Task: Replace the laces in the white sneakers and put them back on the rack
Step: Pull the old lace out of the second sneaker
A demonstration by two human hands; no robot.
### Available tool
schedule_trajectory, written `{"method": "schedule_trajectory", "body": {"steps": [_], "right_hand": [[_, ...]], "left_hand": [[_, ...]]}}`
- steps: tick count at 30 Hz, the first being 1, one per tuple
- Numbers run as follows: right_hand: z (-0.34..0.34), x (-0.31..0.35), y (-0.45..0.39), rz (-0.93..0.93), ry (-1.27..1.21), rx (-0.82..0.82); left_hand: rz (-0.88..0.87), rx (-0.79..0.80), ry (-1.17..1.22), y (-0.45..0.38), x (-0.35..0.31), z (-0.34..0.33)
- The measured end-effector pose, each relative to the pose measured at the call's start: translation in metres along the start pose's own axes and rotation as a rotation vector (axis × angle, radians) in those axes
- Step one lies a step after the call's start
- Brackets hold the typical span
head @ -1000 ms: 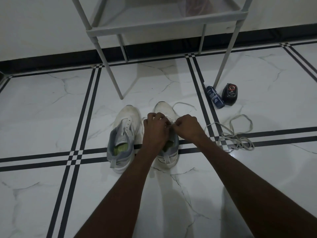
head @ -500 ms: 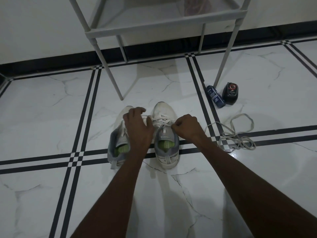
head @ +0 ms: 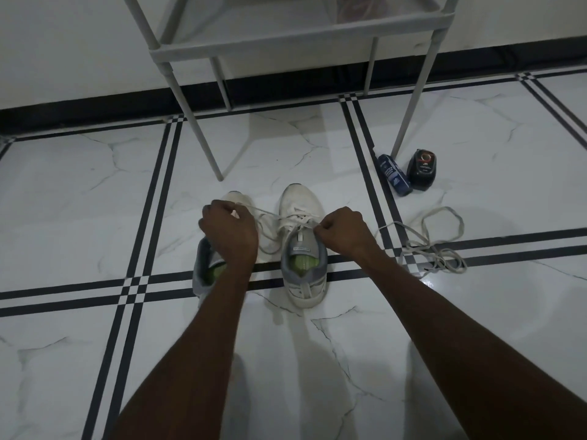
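Lace [head: 270, 214] taut between both fists – bare tiles all round sneakers [head: 303, 249]

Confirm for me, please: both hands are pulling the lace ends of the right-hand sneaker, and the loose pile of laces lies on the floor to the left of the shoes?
Not quite. The head view shows the loose pile of laces on the floor to the right of the shoes, not the left. The rest holds: the left hand and right hand each pinch a lace end of the right-hand sneaker.

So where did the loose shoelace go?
In the head view, the loose shoelace lies tangled on the floor to the right of the right sneaker, just past the right hand and nearer than the blue bottle.
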State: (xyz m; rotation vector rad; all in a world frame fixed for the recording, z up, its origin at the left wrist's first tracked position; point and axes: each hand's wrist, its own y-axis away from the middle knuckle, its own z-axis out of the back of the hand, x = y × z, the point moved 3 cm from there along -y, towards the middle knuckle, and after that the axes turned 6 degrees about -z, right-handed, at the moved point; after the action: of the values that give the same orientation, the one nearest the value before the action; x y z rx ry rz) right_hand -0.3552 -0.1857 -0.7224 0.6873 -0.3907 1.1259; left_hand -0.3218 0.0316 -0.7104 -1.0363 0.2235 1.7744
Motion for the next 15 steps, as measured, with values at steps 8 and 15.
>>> {"method": "schedule_trajectory", "body": {"steps": [8,15], "right_hand": [[-0.001,0.003,0.001,0.009,-0.003,0.023],[-0.001,0.002,0.002,0.015,0.001,0.028]], "left_hand": [[-0.584,0.406,-0.079,0.048,-0.018,-0.027],[-0.716,0.575,-0.192,0.054,-0.025,-0.049]]}}
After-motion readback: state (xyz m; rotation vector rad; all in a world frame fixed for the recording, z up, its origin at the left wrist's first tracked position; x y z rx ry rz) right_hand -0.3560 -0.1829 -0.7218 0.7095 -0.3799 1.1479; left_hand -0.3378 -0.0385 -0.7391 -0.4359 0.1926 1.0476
